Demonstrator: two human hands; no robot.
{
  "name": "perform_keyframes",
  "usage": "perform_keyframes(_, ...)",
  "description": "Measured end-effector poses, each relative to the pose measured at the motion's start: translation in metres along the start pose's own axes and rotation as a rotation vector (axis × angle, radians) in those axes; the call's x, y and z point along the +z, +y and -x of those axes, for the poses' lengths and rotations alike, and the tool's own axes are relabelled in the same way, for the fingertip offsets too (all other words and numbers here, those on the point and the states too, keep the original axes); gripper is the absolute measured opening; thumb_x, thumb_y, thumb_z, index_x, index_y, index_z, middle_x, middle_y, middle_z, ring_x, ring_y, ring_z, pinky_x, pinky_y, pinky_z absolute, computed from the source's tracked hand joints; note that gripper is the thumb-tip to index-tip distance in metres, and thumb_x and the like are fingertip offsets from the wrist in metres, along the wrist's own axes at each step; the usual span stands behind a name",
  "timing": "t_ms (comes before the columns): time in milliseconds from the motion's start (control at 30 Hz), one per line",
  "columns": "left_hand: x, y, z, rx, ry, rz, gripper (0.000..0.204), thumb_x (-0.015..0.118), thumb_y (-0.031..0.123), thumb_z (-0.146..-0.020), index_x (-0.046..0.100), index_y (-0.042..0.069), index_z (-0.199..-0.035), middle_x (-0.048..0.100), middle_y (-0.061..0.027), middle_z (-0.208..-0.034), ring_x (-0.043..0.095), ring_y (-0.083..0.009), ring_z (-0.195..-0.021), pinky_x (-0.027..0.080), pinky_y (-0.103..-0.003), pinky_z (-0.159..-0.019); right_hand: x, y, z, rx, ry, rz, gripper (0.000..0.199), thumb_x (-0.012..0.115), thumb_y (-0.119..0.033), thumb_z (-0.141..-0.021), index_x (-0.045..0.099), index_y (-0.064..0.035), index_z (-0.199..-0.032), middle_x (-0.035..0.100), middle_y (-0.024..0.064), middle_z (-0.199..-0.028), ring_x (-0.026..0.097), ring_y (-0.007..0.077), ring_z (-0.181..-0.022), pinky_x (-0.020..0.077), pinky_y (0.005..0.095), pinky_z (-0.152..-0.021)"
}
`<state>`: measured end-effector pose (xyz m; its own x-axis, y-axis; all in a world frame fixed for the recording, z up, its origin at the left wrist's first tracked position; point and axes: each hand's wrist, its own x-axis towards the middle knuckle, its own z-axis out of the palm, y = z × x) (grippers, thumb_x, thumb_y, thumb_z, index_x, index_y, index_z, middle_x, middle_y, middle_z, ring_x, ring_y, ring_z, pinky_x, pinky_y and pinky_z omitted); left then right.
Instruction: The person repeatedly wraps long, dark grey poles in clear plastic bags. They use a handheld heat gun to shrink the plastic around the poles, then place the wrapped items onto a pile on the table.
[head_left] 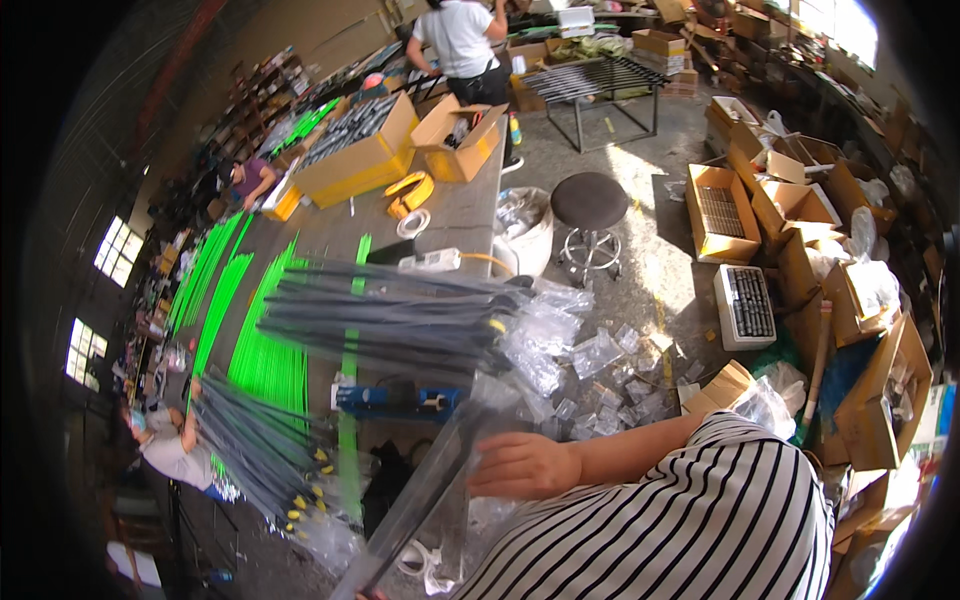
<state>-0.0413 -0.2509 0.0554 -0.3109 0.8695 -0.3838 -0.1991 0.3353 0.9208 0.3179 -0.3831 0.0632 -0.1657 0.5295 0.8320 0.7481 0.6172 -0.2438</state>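
Note:
My right hand (pixel 525 466) reaches in from the right and closes on a long clear plastic sleeve (pixel 420 500) with a dark thin rod-like thing inside. The sleeve slants from beside the table edge down to the lower edge of the picture. A sliver of skin there, seemingly my left hand (pixel 372 595), touches its lower end; the fingers are cut off. Just beyond lies a blurred bundle of dark, plastic-wrapped rods (pixel 390 310) across the table. A second dark bundle (pixel 250 440), with yellow tips, lies to the left. A blue tool (pixel 395 401) sits between them.
Bright green rods (pixel 268 360) cover the table's left part. Cartons (pixel 355 150), a yellow tape roll (pixel 410 193) and a power strip (pixel 430 261) stand farther along. Small clear bags (pixel 605 390) are scattered right of it, near a round stool (pixel 590 202). A co-worker (pixel 165 440) is at left.

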Motion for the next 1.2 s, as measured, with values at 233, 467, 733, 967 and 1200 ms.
perform_keyframes(233, -0.011, -0.023, -0.055, 0.108, -0.354, 0.452, 0.022, 0.053, 0.011, -0.083, 0.052, -0.005, -0.099, 0.057, -0.0124, -0.101, 0.055, -0.0193, -0.091, 0.048, -0.03, -0.079, -0.008, 0.026, -0.009, -0.08, -0.006, -0.013, 0.022, 0.05, -0.007, -0.074, 0.06, 0.0005, -0.093, 0.059, 0.0096, -0.095, 0.056, 0.0206, -0.085, 0.042, 0.0367, -0.086)
perform_keyframes(467, 0.019, -0.021, -0.039, 0.115, -0.287, 0.415, 0.023, 0.053, 0.011, -0.084, 0.052, -0.004, -0.1, 0.057, -0.0121, -0.101, 0.055, -0.0193, -0.094, 0.048, -0.03, -0.079, -0.021, 0.064, -0.022, -0.12, -0.027, -0.04, 0.027, 0.05, -0.008, -0.07, 0.057, 0.0014, -0.095, 0.056, 0.0114, -0.102, 0.052, 0.0232, -0.092, 0.0389, 0.0381, -0.09)
perform_keyframes(733, 0.034, -0.015, -0.024, 0.128, -0.157, 0.351, 0.023, 0.054, 0.013, -0.083, 0.052, -0.001, -0.102, 0.057, -0.0104, -0.1, 0.056, -0.0174, -0.091, 0.048, -0.028, -0.077, -0.022, 0.116, -0.05, 0.025, -0.376, 0.22, 0.038, 0.051, -0.013, -0.071, 0.051, -0.0062, -0.109, 0.056, 0.0061, -0.089, 0.053, 0.0209, -0.089, 0.0393, 0.0366, -0.085)
perform_keyframes(967, 0.116, 0.034, 0.036, 0.319, -0.169, 0.16, 0.032, 0.054, 0.021, -0.084, 0.048, -0.002, -0.106, 0.058, -0.0141, -0.095, 0.06, -0.0222, -0.079, 0.052, -0.029, -0.065, -0.035, 0.154, -0.02, 0.041, -0.545, 0.022, 0.026, 0.056, -0.017, -0.074, 0.055, -0.0096, -0.099, 0.049, 0.0023, -0.059, 0.053, 0.0193, -0.049, 0.0427, 0.0314, -0.045)
perform_keyframes(1200, 0.099, 0.002, 0.044, 0.217, -0.144, -0.003, 0.038, 0.054, 0.025, -0.084, 0.047, -0.005, -0.106, 0.06, -0.0162, -0.088, 0.062, -0.0256, -0.069, 0.053, -0.035, -0.061, -0.039, 0.234, -0.011, 0.533, -0.284, 0.473, 0.023, 0.059, -0.02, -0.076, 0.054, -0.0085, -0.096, 0.054, 0.0071, -0.061, 0.054, 0.0261, -0.049, 0.0431, 0.0355, -0.044)
